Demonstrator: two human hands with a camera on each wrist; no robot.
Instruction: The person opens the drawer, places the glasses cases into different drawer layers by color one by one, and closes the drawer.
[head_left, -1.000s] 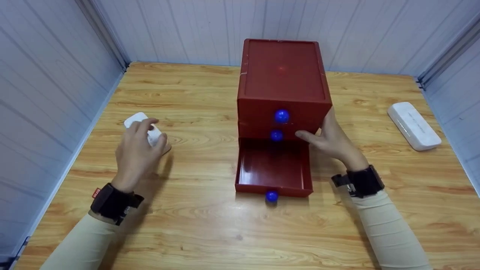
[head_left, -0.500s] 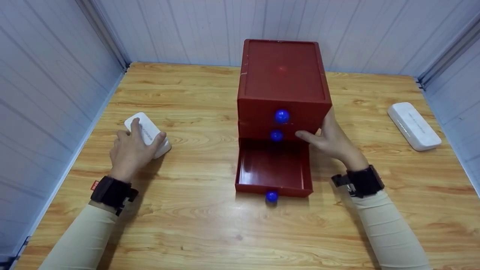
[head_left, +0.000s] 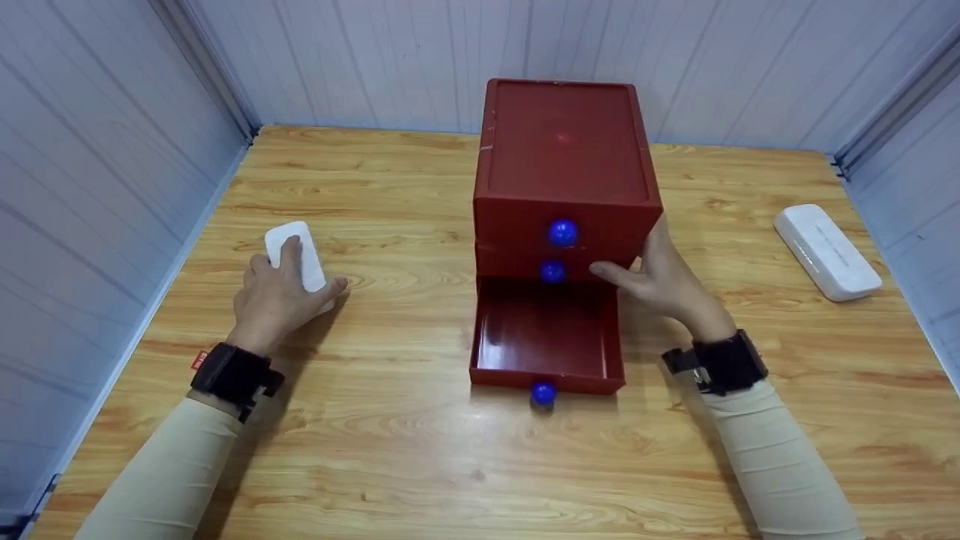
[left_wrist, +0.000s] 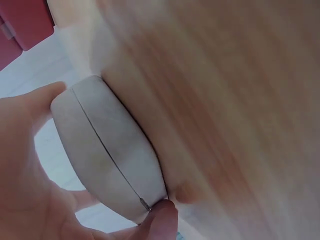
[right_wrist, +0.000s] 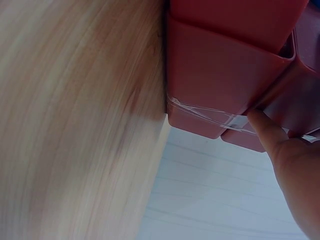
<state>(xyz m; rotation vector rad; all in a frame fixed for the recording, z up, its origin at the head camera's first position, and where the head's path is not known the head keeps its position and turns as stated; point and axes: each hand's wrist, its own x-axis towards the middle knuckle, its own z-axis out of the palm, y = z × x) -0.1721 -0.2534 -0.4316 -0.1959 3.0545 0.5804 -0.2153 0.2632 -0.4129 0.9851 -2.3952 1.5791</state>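
Observation:
On the left of the table, my left hand grips a white glasses case. In the left wrist view the thumb sits at one end of the case and fingertips at the other; a seam runs along its side. My right hand lies against the right side of a red drawer unit, its thumb stretched across the front. A straight finger presses the unit's side in the right wrist view. The bottom drawer is pulled out and bare inside; two upper drawers are closed, each with a blue ball knob.
A second white glasses case lies at the right of the wooden table. Pale panel walls enclose the table at the back and both sides. Clear tape runs round the drawer unit.
My left hand has come down from above the glasses case and taken hold of it. The case has turned slightly and shifted right. My right hand and the drawer unit stay put.

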